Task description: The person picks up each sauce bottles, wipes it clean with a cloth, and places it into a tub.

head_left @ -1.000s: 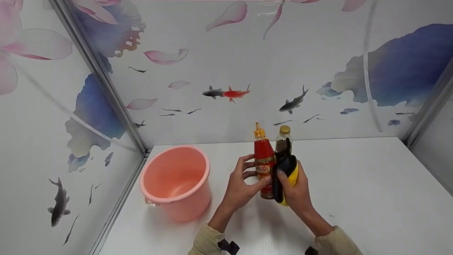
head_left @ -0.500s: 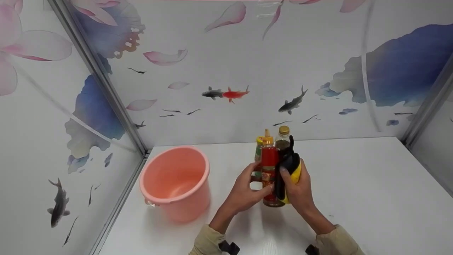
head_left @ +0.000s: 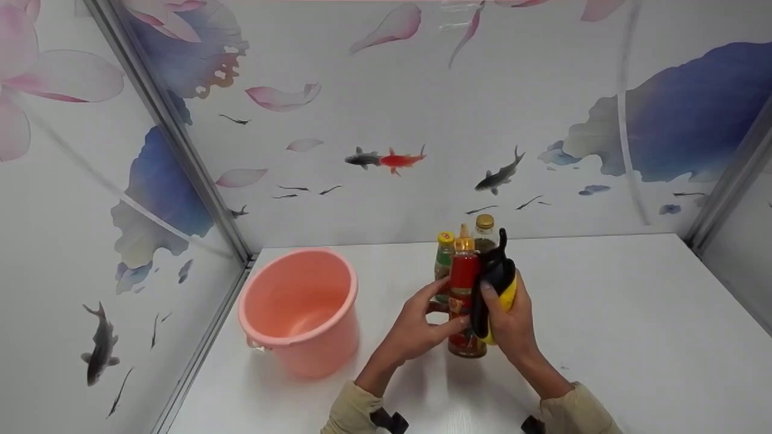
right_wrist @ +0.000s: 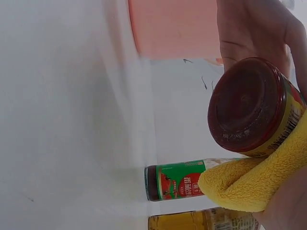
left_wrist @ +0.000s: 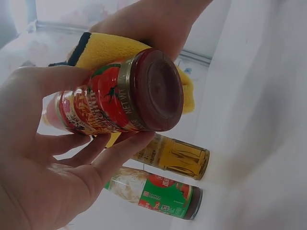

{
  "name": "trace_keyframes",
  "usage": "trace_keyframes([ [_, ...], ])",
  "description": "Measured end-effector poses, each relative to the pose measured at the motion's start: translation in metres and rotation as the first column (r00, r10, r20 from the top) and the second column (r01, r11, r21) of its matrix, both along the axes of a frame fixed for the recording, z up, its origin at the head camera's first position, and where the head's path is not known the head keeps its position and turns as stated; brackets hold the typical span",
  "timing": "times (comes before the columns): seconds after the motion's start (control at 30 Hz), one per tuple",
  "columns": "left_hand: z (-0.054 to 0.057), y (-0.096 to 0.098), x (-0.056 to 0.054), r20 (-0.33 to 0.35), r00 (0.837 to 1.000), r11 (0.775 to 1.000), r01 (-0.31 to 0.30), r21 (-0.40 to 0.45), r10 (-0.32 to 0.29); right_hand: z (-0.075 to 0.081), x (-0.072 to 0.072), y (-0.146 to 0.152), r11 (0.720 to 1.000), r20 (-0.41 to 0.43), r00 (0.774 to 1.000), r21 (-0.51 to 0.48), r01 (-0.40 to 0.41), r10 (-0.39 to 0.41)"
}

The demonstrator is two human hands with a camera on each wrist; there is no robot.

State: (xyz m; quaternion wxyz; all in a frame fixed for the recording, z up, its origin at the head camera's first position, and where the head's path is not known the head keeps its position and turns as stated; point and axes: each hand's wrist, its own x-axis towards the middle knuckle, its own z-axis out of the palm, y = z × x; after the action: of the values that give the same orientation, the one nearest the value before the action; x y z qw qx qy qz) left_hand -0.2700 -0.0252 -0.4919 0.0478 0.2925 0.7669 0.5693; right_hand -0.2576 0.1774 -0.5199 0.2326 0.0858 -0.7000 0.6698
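My left hand (head_left: 416, 328) grips a ketchup bottle (head_left: 464, 271) with a yellow nozzle cap, its red label legible in the left wrist view. Both wrist views show the base of this bottle, raised off the table. My right hand (head_left: 511, 319) holds a black and yellow cloth (head_left: 496, 277) against the bottle's right side. Its fleecy yellow face (right_wrist: 254, 182) shows in the right wrist view. Behind the ketchup stand a green-labelled bottle (head_left: 444, 259) with a yellow cap and a gold-capped bottle (head_left: 484, 226) of amber liquid (left_wrist: 180, 155). Some right fingers are hidden by the cloth.
A pink bucket (head_left: 325, 352) stands on the white table (head_left: 627, 325), left of my hands. The back wall (head_left: 543, 108) rises behind the table, printed with fish and petals. A side wall (head_left: 54, 229) with a metal corner post stands at the left.
The ketchup bottle has shifted right and closer to me, and its leftward tilt is gone. The green-labelled bottle behind it has come into view. Both hands have shifted slightly right.
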Motion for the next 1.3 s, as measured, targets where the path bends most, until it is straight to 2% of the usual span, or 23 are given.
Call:
trace_keyframes([
  [0.2,-0.0004,0.0018,0.0009,0.031,0.999,0.999,-0.036,0.038,0.035,0.0005,-0.0001,0.0003,1.0,0.002,1.0,-0.002,-0.013,0.013],
  [0.43,-0.0002,0.0034,-0.0008,0.004,0.996,0.988,-0.094,0.123,0.095,-0.0004,0.0005,-0.0008,0.999,-0.013,0.999,0.022,-0.034,0.034],
  [0.73,0.0032,0.0037,-0.0019,0.002,0.988,0.968,-0.154,0.197,0.157,-0.0048,0.0016,-0.0077,1.0,0.032,0.999,0.005,-0.031,0.031],
  [1.03,0.0033,0.0036,-0.0022,-0.03,0.985,0.969,-0.161,0.187,0.169,-0.0057,0.0022,-0.0084,0.999,0.046,0.998,0.001,-0.033,0.033],
  [1.2,0.0041,0.0015,-0.0021,-0.032,0.989,0.981,-0.136,0.141,0.142,-0.0067,0.0012,-0.0078,1.0,0.042,0.999,0.001,-0.03,0.03],
  [1.3,0.0052,0.0011,-0.0011,0.001,0.994,0.987,-0.109,0.122,0.11,-0.0066,0.0003,-0.0071,1.0,0.028,0.999,0.0,-0.03,0.03],
])
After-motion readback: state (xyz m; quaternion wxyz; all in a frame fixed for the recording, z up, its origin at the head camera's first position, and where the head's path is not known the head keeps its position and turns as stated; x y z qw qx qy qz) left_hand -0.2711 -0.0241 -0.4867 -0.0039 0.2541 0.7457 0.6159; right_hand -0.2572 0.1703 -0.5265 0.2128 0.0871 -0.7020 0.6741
